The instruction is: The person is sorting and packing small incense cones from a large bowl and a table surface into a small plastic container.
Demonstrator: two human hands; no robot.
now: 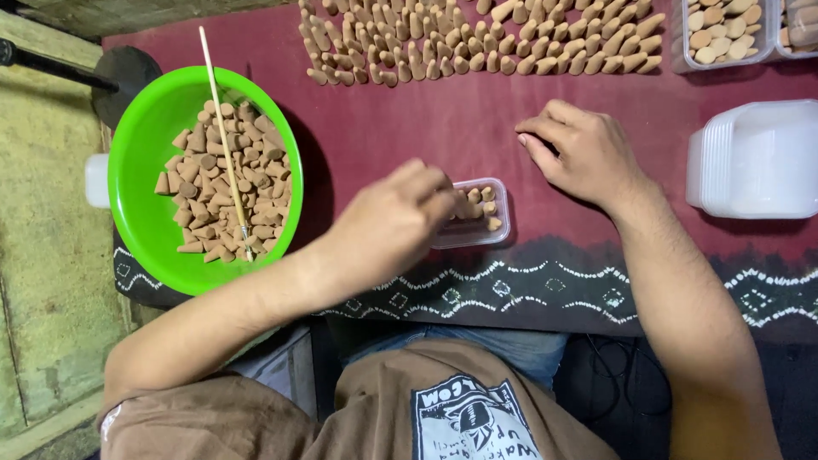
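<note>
My left hand [388, 223] hovers over a small clear plastic box [501, 228] on the dark red cloth, fingers bunched at the box's left side; whether it holds a cone is hidden. Several tan incense cones [481, 203] lie in the box. My right hand [578, 152] rests on the cloth just right of and beyond the box, fingers curled loosely, holding nothing I can see.
A bright green bowl [141, 162] of tan cones with a thin wooden stick [223, 136] across it sits at left. Rows of cones [477, 38] lie at the far edge. Clear filled boxes [724, 34] stand far right, a stack of white trays [758, 158] below them.
</note>
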